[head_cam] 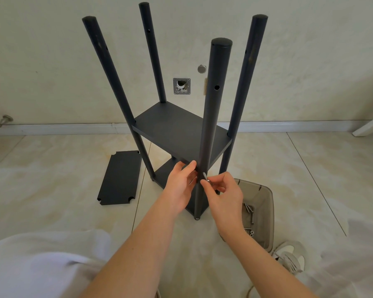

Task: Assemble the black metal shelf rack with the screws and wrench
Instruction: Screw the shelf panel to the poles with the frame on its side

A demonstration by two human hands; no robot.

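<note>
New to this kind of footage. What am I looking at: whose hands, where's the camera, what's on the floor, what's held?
No machine: one camera worn on a person's head looks down at their bare hands. A half-built black metal shelf rack stands on the tiled floor, with a loose black shelf panel to its left and a grey translucent plastic bin of screws to its right. The left hand holds the middle shelf at the near post; the right hand pinches a silver screw there.

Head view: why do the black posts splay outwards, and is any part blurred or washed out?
In the head view the wide-angle lens fans the posts apart; light is soft, shadows faint; the white clothing at the bottom is washed out; the screw in the right hand looks slightly soft.
</note>
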